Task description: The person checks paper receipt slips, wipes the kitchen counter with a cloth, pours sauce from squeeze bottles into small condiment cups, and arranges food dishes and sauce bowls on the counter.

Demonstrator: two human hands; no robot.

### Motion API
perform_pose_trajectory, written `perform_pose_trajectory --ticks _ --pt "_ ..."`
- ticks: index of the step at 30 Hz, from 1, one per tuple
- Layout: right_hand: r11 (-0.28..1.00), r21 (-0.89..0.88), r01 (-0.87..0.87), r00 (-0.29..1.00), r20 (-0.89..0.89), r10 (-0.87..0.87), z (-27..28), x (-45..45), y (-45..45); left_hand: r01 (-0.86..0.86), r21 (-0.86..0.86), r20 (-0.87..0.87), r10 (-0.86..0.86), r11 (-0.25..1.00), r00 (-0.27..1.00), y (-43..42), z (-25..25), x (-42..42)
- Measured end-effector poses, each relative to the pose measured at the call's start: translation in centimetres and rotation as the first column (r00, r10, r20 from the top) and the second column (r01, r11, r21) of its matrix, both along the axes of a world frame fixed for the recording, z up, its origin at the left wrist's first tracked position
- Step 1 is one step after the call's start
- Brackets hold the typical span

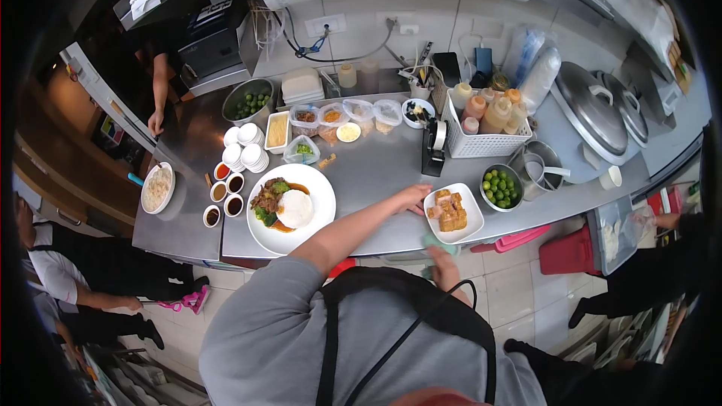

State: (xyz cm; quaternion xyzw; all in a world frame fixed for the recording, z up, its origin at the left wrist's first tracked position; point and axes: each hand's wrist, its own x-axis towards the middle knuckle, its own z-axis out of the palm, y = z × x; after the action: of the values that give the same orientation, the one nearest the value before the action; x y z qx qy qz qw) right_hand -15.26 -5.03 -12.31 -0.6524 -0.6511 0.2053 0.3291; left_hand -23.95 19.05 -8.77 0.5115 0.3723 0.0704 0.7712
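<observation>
My left hand [411, 199] reaches across the steel counter and grips the left edge of a white square bowl [475, 219]. Golden-brown fried chunks [450, 212] are piled in this bowl, which sits near the counter's front edge. Below it, in front of the counter edge, my right hand [445, 269] is closed on a green cloth [439, 246]; part of this hand is hidden by my body. Left of my forearm stands a large round white plate [325, 189] with a rice mound [294, 209], dark meat with vegetables [268, 199] and brown sauce.
Small sauce cups [234, 204] and stacked white cups [254, 158] stand left. A tape dispenser [434, 149], a basket of squeeze bottles [489, 143], a bowl of green limes [502, 186] and a metal pot [535, 173] stand right. Other people [113, 263] are nearby.
</observation>
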Motion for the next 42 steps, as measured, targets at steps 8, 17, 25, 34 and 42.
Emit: perform_pose_trajectory --ticks 8,17,25,34,42 --pt "0.751 -0.387 0.535 -0.159 -0.919 -0.36 -3.5 10.2 -6.8 0.275 -0.113 -0.007 -0.278 0.955 0.961 -0.1 -2.4 1.6" --pt "0.931 -0.155 0.332 -0.204 -0.975 -0.09 3.0 5.7 2.4 0.298 -0.191 0.144 -0.274 0.935 0.951 -6.5 3.8 -2.6" --pt "0.967 -0.255 0.019 -0.58 -0.791 -0.197 7.9 -3.9 7.1 -0.037 -0.139 0.223 0.067 0.99 0.972 -6.6 6.7 -6.7" --pt "0.96 -0.266 -0.084 -0.303 -0.911 -0.279 6.3 1.2 8.8 -0.142 0.229 0.006 0.144 0.963 0.99 -7.9 8.4 -13.1" --pt "0.968 -0.201 -0.152 -0.404 -0.881 -0.246 -2.1 -4.1 9.5 -0.154 -0.221 0.262 0.211 0.963 0.942 -7.4 5.4 -14.4"
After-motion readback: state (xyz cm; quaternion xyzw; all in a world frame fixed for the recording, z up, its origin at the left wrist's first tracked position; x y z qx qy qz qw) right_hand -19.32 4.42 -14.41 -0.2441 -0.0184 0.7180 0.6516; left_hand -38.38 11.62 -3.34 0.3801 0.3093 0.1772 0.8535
